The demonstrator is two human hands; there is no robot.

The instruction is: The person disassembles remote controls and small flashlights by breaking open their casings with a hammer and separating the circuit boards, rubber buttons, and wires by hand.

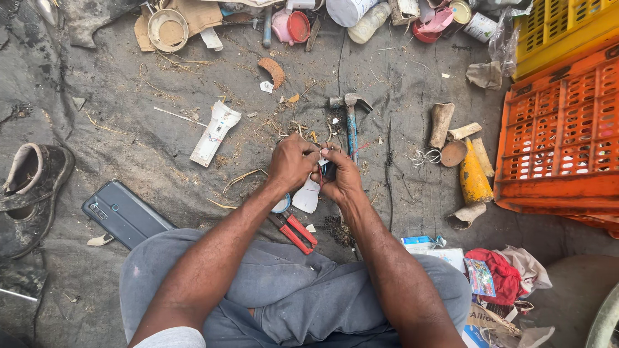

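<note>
Grey-trousered knees nearest. Left hand (291,162) and right hand (342,177) pinch small white wired part (322,154) together, just below hammer (350,122); red-handled pliers (293,230) nearer knees. Mid-fiddling with wires; next likely needs steady fingertip pull.

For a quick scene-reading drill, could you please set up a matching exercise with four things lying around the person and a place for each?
Things:
1. claw hammer
2. red-handled pliers
3. smartphone
4. orange crate

Places:
A. at the right edge of the view
B. on the ground sheet beside the left knee
C. just beyond both hands
D. under the left hand's wrist, in front of the lap

Pairs: 1-C, 2-D, 3-B, 4-A
</note>
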